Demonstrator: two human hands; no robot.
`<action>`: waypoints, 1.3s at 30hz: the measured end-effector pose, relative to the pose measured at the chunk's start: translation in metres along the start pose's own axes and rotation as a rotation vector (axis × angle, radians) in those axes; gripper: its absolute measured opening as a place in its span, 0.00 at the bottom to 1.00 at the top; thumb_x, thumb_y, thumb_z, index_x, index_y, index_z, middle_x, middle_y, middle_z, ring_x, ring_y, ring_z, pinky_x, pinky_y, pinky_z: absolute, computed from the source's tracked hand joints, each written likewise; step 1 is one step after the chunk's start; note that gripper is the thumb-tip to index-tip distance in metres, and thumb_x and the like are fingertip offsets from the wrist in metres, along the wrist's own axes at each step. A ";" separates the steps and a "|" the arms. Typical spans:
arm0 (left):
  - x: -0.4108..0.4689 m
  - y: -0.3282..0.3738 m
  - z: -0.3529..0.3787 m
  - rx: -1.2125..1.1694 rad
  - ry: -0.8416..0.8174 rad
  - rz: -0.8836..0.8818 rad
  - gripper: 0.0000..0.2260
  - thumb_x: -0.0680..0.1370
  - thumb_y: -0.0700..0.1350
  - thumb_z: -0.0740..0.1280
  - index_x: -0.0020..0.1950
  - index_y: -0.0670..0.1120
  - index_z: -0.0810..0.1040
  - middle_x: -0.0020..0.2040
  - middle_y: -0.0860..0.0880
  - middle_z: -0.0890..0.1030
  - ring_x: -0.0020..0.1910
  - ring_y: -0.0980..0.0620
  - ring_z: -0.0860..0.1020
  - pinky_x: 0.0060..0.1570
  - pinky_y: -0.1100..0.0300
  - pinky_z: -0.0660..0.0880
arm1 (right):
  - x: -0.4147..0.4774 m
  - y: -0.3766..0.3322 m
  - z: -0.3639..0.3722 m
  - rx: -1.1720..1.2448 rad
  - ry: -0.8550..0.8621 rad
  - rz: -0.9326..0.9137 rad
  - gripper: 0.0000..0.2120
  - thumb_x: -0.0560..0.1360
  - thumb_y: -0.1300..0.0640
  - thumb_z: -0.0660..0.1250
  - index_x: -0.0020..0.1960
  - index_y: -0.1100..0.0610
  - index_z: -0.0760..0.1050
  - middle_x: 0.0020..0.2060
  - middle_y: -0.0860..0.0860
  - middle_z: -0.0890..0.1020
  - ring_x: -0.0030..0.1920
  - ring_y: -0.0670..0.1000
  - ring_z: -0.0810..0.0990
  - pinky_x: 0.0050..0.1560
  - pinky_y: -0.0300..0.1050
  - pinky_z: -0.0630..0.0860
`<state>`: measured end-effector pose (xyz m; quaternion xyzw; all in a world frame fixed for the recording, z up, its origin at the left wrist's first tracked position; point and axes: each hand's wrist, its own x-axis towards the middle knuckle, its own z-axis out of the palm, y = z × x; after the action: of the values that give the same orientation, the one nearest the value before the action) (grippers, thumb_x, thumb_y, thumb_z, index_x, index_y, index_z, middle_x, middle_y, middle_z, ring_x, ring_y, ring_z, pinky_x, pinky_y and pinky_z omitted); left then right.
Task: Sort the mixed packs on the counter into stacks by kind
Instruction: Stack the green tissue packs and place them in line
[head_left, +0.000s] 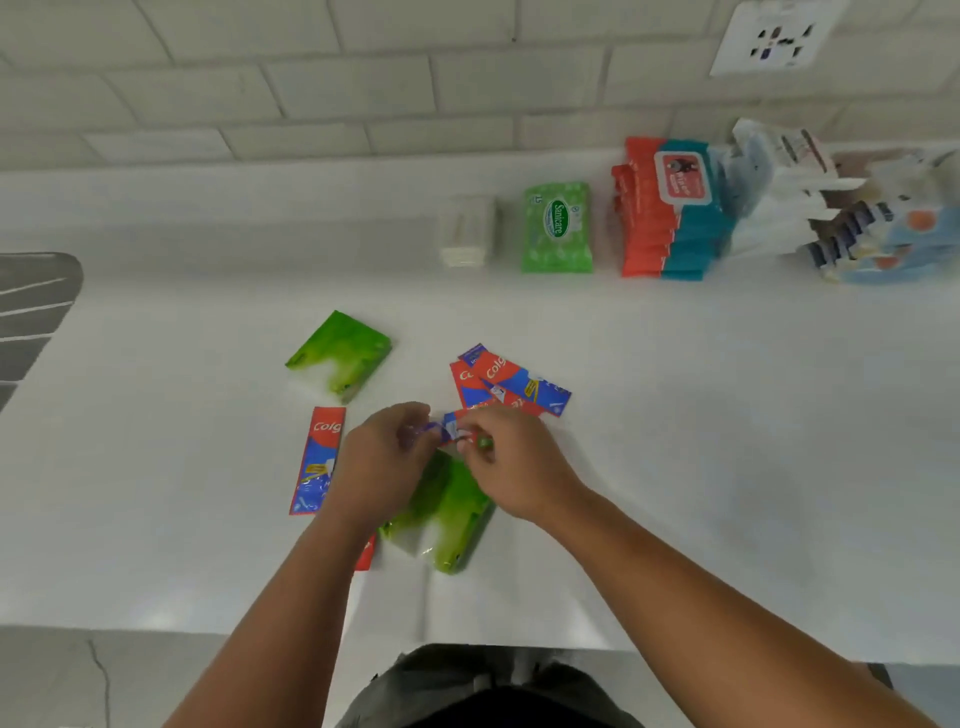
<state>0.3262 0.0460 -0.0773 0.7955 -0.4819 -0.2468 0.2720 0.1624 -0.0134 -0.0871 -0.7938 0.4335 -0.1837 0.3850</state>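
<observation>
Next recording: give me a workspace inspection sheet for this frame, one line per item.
Surface: white counter, unsorted packs in the middle.
Job's things: red-and-blue sachets, a fanned pile and a single one; green packs, one apart, one under the hands.
Clutter: Sanicare wipes, red-teal pack stack, white-blue packs by the wall.
Grippers: left hand and right hand together pinch a small sachet.
Cables: nothing seen.
Surroundings: tiled wall, wall socket.
</observation>
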 end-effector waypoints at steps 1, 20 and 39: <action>-0.008 -0.003 0.000 0.032 -0.013 -0.007 0.12 0.78 0.49 0.71 0.61 0.50 0.82 0.51 0.53 0.84 0.47 0.58 0.80 0.48 0.62 0.74 | -0.008 0.001 0.002 0.001 -0.022 -0.008 0.13 0.74 0.50 0.65 0.55 0.54 0.80 0.49 0.50 0.83 0.50 0.52 0.80 0.51 0.52 0.79; -0.049 0.003 -0.012 0.030 -0.039 -0.120 0.17 0.76 0.51 0.74 0.63 0.49 0.78 0.43 0.53 0.81 0.45 0.51 0.81 0.44 0.57 0.77 | -0.045 0.011 0.013 -0.072 -0.084 0.022 0.27 0.73 0.48 0.74 0.69 0.55 0.72 0.61 0.51 0.79 0.59 0.53 0.78 0.59 0.46 0.75; 0.053 -0.031 -0.101 -0.381 0.042 0.100 0.13 0.82 0.43 0.67 0.66 0.52 0.77 0.59 0.55 0.80 0.57 0.58 0.79 0.59 0.57 0.78 | 0.100 -0.103 0.053 1.109 -0.041 0.383 0.10 0.79 0.54 0.68 0.58 0.56 0.80 0.51 0.59 0.85 0.51 0.55 0.85 0.60 0.61 0.78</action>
<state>0.4346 0.0298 -0.0313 0.7097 -0.4594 -0.3032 0.4397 0.3075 -0.0383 -0.0462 -0.3850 0.4008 -0.2947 0.7774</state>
